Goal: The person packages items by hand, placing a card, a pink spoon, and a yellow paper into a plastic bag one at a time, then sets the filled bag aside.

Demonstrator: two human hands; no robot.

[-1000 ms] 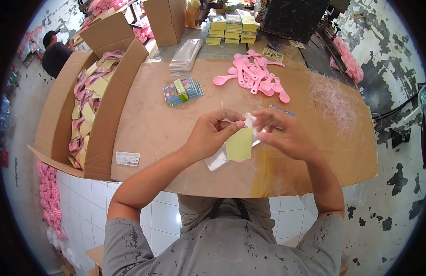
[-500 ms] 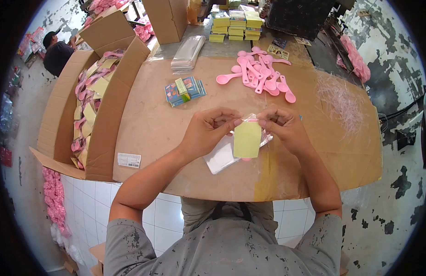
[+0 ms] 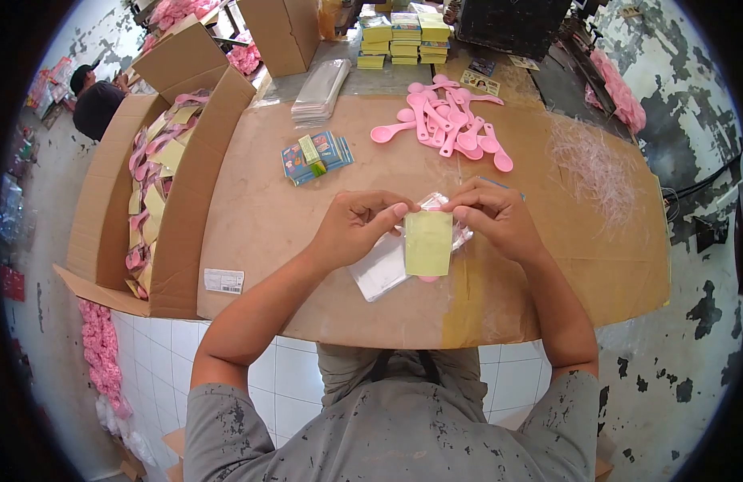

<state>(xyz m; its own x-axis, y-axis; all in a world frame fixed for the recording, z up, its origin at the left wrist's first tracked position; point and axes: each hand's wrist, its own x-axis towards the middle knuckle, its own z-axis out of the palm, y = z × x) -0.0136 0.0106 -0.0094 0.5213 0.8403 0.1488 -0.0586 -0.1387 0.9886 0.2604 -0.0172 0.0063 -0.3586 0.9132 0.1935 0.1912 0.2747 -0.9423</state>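
A small clear plastic bag with a pale yellow card in it hangs upright between my hands, over the table. Bits of pink, apparently a measuring spoon behind the card, show at its top and bottom edges. My left hand pinches the bag's upper left corner between thumb and fingers. At the upper right corner, the thumb and fingers of my right hand close on the film. Beneath lies a stack of clear plastic bags, partly hidden by the card and my left hand.
Pink measuring spoons lie heaped beyond my hands. A banded bundle of blue cards and clear bags sit further left. An open carton of packed spoons stands at left; plastic shreds lie right. A person is behind the carton.
My fingertips have moved slightly apart along the bag's top edge, and more clear film shows above the card. The view has shifted a little.
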